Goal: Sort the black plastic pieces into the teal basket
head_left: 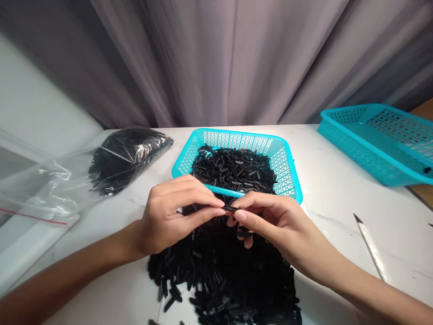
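Note:
Between my two hands is a small narrow black piece (231, 208), flat and elongated, pinched at both ends. My left hand (182, 212) closes thumb and forefinger on its left end. On the right end, the thumb and forefinger of my right hand (270, 216) are closed, and another black piece shows by its curled lower fingers. Below the hands spreads a large pile of similar black pieces (223, 275). Just beyond them stands a turquoise plastic basket (296, 174) with many of these pieces inside. What exactly the pieces are, I cannot make out.
A clear zip bag (131, 153) partly filled with black pieces lies at the left. Another turquoise basket (358, 151) stands at the far right. A craft knife (372, 248) rests on the white table (341, 198) at right. A grey curtain (216, 63) hangs behind.

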